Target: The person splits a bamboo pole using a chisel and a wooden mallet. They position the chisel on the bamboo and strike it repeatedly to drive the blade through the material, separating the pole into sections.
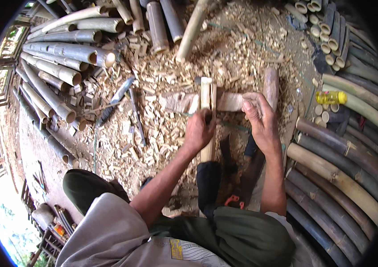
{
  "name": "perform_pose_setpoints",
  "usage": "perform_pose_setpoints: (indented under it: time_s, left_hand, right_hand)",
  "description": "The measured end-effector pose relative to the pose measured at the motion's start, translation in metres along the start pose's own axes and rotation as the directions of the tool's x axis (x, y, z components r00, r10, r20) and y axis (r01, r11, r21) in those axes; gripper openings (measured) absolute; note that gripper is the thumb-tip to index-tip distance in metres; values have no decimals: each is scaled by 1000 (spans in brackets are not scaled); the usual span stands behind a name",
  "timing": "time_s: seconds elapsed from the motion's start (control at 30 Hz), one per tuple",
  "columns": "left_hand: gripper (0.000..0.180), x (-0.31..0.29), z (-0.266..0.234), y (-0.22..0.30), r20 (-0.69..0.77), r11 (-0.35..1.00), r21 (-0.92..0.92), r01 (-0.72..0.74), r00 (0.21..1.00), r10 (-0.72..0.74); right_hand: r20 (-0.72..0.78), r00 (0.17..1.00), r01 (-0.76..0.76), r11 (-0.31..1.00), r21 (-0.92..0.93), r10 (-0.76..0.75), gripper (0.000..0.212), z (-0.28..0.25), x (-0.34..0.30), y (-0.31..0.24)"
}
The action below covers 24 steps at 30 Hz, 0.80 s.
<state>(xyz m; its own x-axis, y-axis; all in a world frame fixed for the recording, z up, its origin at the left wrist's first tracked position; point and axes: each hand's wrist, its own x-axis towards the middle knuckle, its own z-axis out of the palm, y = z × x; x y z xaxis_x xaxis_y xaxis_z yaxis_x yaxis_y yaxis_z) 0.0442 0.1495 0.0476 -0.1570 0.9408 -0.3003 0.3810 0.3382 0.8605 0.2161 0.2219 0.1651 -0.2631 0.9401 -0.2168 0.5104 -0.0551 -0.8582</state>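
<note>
Pale bamboo (206, 94) is held in the left grip (200, 130), closed round it, and is seen crossing the log (180, 103) just beyond. The right grip (264, 119) is curled narrow near the log's right end; whether anything is held cannot be told. Left of the left grip, a dark bar (137, 116) is surrounded by chips (162, 141). Well right of the right grip, a yellow bottle (331, 97) is noted.
</note>
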Motion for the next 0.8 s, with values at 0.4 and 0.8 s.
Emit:
perform_pose_setpoints:
  time_s: [0.4,0.8]
  left_hand:
    - [36,47,-35,-34,168,901,239,-362,929,328]
    - [25,-137,-346,71,104,785,548,-289,955,279]
  right_hand:
    - [295,898,-126,833,-539,327,38,-41,-129,27]
    - [572,671,-250,870,-424,472,46,80,-327,219]
